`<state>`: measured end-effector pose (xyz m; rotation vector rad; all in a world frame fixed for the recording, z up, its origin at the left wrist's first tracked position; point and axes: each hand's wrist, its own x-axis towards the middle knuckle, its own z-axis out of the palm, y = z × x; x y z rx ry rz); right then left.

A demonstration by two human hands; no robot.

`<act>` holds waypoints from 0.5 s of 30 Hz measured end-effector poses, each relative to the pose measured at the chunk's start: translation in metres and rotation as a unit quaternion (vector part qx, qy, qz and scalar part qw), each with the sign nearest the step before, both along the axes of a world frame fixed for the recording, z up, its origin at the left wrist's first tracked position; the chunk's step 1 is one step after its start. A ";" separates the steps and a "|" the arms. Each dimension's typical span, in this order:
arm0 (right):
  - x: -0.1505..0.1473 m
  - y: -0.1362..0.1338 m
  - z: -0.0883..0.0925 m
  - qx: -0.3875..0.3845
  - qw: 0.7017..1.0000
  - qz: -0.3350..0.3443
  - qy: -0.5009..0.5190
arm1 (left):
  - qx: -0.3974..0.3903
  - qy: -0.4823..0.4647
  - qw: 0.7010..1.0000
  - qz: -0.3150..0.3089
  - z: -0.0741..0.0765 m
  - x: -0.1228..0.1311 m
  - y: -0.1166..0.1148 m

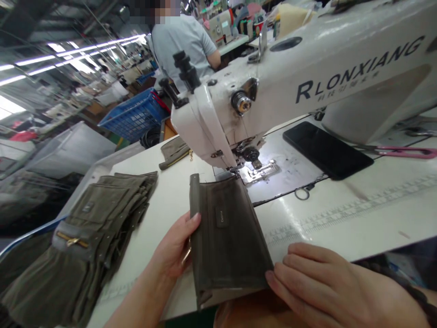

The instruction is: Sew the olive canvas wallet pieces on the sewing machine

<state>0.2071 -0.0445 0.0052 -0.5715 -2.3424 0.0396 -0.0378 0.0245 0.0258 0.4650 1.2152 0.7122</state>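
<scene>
An olive-grey fabric panel [228, 237] with a small label lies on the white sewing table [341, 223], its far edge at the presser foot [256, 165] of the white sewing machine [307, 73]. My left hand [175, 250] grips the panel's left folded edge, thumb on top. Fingers together, my right hand [327, 282] presses the panel's near right corner at the table's front edge.
A stack of matching olive fabric pieces [102, 218] lies at the left. One loose piece [174, 151] sits behind it. A black phone [326, 149] and pink-handled scissors [406, 151] lie right of the needle. A blue crate [134, 114] and a seated person [184, 43] are beyond.
</scene>
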 end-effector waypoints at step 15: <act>0.004 -0.007 -0.001 -0.051 0.995 -0.015 -0.081 | 0.077 0.092 0.992 -0.046 -0.008 0.009 -0.015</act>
